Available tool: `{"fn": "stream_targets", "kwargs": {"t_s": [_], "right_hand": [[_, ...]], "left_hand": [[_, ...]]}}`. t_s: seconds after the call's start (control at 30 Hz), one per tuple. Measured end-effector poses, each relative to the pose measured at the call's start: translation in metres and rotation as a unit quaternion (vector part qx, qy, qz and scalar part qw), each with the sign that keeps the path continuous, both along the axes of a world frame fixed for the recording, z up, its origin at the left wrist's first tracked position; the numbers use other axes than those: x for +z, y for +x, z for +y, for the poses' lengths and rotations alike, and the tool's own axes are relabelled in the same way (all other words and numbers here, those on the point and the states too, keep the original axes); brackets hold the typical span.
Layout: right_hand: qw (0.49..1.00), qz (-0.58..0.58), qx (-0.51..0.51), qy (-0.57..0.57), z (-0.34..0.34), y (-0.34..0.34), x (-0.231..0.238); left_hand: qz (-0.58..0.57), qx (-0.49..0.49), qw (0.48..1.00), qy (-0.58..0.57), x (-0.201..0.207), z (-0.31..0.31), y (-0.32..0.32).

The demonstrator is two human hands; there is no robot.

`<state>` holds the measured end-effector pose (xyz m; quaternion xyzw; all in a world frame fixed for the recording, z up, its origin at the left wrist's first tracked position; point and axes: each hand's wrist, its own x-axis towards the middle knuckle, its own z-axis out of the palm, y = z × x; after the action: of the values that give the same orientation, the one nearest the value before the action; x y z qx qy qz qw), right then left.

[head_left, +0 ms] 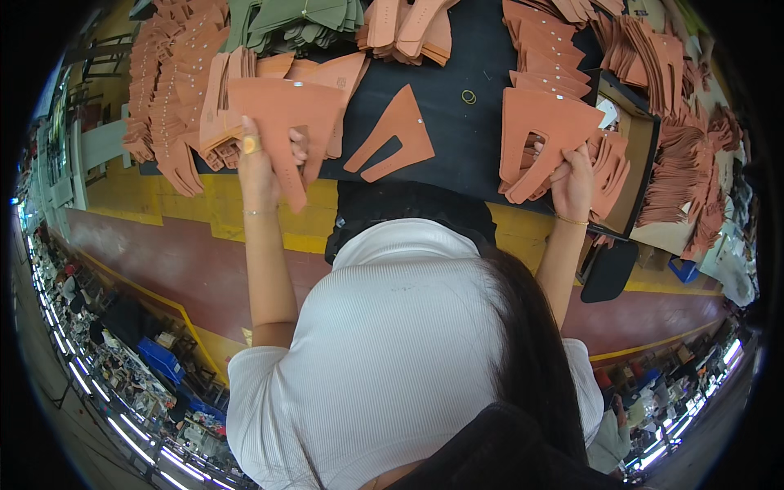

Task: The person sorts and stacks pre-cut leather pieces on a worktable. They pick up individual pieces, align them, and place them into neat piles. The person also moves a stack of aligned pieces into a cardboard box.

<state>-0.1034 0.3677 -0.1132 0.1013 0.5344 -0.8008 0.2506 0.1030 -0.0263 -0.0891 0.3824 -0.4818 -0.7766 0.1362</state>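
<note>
My left hand (260,167) grips an orange-brown cut panel (286,104), a flat piece with a wide top, a slot and a strap-like leg. Its thumb lies at the panel's left edge, and some fingertips show through the slot. On the right, my right hand (574,178) pinches the lower right side of a similar slotted panel (539,114), which lies over other panels; how many sheets it holds is hidden. Between the hands, one loose panel (415,126) lies flat and slanted on the dark table (457,49).
Stacks of orange-brown panels (175,73) line the left, with green panels (302,20) at the back. A yellow rubber band (468,97) lies right of the middle. Beyond my right hand stand an open dark box (641,171) and more bundled panels (682,175).
</note>
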Motion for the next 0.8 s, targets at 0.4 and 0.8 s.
{"fn": "stream_targets", "kwargs": {"t_s": [0.4,0.8], "right_hand": [[0.894,0.279,0.035,0.348,-0.085,0.002,-0.047],[0.841,0.457,0.27,0.107,-0.196,0.049,0.035]], "left_hand": [[0.055,0.069,0.989,-0.116,0.021,-0.026,0.024],[0.122,-0.057,0.987,-0.084,0.021,0.026,0.004]]}}
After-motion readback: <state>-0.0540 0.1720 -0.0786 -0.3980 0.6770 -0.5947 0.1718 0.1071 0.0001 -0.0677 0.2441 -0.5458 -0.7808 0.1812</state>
